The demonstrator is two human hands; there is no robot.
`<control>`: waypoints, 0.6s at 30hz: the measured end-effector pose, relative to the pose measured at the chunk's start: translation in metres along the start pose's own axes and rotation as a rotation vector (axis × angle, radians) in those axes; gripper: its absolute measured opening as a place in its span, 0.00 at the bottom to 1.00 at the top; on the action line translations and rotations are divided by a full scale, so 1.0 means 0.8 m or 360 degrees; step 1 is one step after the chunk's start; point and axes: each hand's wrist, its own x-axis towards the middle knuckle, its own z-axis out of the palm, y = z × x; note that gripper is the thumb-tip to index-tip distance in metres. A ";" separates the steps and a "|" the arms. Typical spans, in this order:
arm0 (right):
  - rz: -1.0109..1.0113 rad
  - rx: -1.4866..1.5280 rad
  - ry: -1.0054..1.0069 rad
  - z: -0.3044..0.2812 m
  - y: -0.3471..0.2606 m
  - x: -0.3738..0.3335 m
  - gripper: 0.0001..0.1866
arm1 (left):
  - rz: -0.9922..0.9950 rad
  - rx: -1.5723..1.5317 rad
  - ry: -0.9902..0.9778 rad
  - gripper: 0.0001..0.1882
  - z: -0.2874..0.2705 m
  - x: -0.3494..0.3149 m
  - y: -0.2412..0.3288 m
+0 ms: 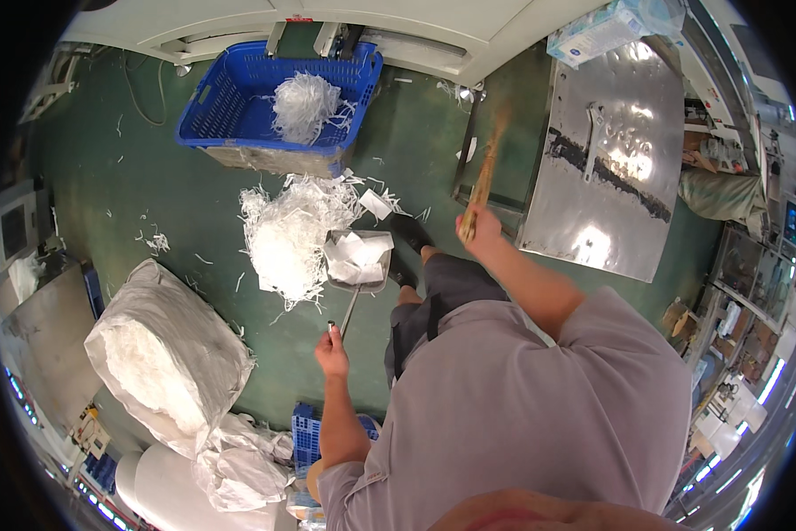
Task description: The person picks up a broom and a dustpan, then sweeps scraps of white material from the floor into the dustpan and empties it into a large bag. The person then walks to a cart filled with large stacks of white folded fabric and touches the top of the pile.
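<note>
My left hand [331, 353] is closed round the handle of a dustpan [361, 285] that rests on the green floor. White scraps [359, 255] lie in its pan. Right against the dustpan, on its left, spreads a heap of shredded white strips [283, 239]. A brown broom [482, 181] is raised off the floor, with my right hand [479, 232] wrapped round it. Its far end is smeared by motion. A loose white piece [376, 204] lies between the pan and my foot.
Beyond the heap stands a blue basket [230, 93] with a clump of white strips [305, 104] inside. A large white sack [212, 327] lies open at the left. To the right is a shiny metal surface [584, 212], with a box [592, 40] at its far end.
</note>
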 end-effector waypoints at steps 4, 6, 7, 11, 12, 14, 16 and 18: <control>0.0135 0.0520 -0.0248 0.016 -0.054 0.093 0.12 | 0.0077 -0.0136 -0.0076 0.24 0.001 -0.008 -0.022; 0.0042 0.0369 -0.0416 -0.008 -0.055 0.123 0.11 | 0.0122 -0.0039 -0.0125 0.24 -0.010 -0.019 -0.007; 0.0037 0.0373 -0.0451 -0.011 -0.052 0.121 0.11 | 0.0147 -0.0002 -0.0140 0.24 -0.011 -0.024 0.004; -0.0205 0.0246 -0.0386 -0.025 -0.031 0.085 0.10 | 0.0206 0.0096 -0.0206 0.24 -0.017 -0.039 0.019; -0.0324 0.0174 -0.0327 -0.019 -0.029 0.067 0.11 | 0.0222 0.0165 -0.0210 0.24 -0.018 -0.039 0.015; -0.0559 -0.0270 -0.0176 -0.009 -0.034 0.038 0.12 | 0.0223 0.0242 -0.0202 0.25 -0.016 -0.037 0.008; -0.0683 -0.0586 -0.0019 -0.004 -0.044 0.037 0.11 | 0.0196 0.0261 -0.0182 0.25 -0.012 -0.030 0.002; -0.0694 -0.0776 0.0127 0.009 -0.064 0.056 0.10 | 0.0228 0.0273 -0.0194 0.25 -0.012 -0.027 -0.006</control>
